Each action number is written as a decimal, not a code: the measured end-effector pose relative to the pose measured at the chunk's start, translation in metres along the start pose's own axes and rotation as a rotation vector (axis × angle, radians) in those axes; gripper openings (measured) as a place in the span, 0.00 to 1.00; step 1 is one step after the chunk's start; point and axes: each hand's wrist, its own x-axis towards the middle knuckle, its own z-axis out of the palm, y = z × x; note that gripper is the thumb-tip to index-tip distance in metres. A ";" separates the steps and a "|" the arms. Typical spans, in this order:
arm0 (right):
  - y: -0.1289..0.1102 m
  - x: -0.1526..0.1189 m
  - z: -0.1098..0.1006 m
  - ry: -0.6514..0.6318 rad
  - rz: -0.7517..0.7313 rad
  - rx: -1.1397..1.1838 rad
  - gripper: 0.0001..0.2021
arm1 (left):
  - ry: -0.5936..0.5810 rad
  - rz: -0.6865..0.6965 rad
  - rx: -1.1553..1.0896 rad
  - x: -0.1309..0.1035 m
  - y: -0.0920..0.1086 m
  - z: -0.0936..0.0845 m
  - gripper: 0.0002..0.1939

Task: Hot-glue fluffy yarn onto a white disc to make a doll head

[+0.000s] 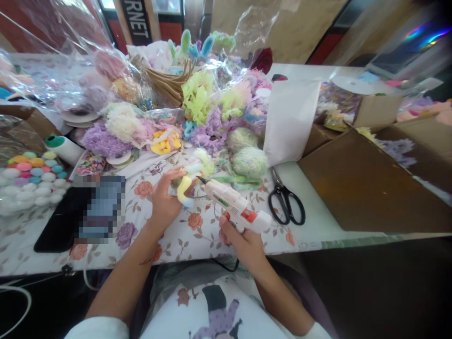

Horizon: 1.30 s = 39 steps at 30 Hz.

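The left hand [164, 200] was curled around a small fluffy yellow and pale green craft piece [187, 181], holding it just above the flowered surface [197, 240]. The right hand [243, 242] was closed on the grip of a white glue gun [235, 206], its nozzle pointing at the craft piece, very near it. Black scissors [286, 202] lay just beside the gun. A dark phone [77, 216] lay near the left hand, and heaps of pastel yarn pompoms [197, 117] were piled behind.
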 end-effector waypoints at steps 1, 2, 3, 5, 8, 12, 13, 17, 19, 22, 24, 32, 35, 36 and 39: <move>0.001 0.000 0.000 0.010 0.007 0.003 0.16 | 0.001 0.002 0.004 0.000 0.000 0.000 0.16; 0.001 0.001 0.000 0.027 0.015 0.006 0.16 | 0.000 0.004 0.011 0.000 0.000 0.000 0.16; 0.002 0.001 0.000 0.047 0.023 0.006 0.17 | 0.000 0.007 0.020 0.000 0.001 0.000 0.16; 0.003 0.002 0.000 0.066 0.027 -0.005 0.18 | -0.002 0.011 0.038 0.000 0.002 0.000 0.16; 0.002 0.003 0.001 0.036 0.013 -0.017 0.17 | 0.004 0.009 0.044 0.001 0.003 0.000 0.15; 0.001 0.002 0.001 0.005 0.002 -0.003 0.16 | 0.010 0.012 0.047 0.001 0.002 0.000 0.15; 0.001 0.002 0.001 0.017 0.004 -0.006 0.17 | 0.008 0.011 0.050 0.001 0.002 0.000 0.15; 0.003 0.003 0.001 0.074 0.038 -0.015 0.18 | 0.001 0.011 0.041 0.000 0.000 -0.001 0.16; 0.003 0.004 0.001 0.067 0.028 -0.009 0.17 | -0.002 0.005 0.041 0.000 -0.001 -0.001 0.16; 0.001 0.004 0.001 0.025 -0.008 -0.031 0.17 | -0.002 -0.011 0.043 0.000 -0.001 0.000 0.15; -0.001 0.004 0.002 0.014 -0.009 -0.048 0.18 | 0.000 -0.010 0.033 0.000 0.000 0.000 0.15; -0.003 0.004 0.003 0.087 0.032 -0.020 0.17 | -0.010 -0.034 0.037 0.000 0.001 -0.001 0.15; -0.001 0.004 0.003 0.088 0.020 -0.015 0.18 | -0.003 -0.041 0.029 0.000 0.001 -0.001 0.15; 0.000 0.004 0.003 0.090 0.019 -0.012 0.18 | 0.002 -0.044 0.024 0.000 0.001 -0.001 0.15; 0.001 0.003 0.002 0.091 0.018 -0.001 0.18 | 0.009 -0.058 -0.008 0.000 0.000 -0.001 0.16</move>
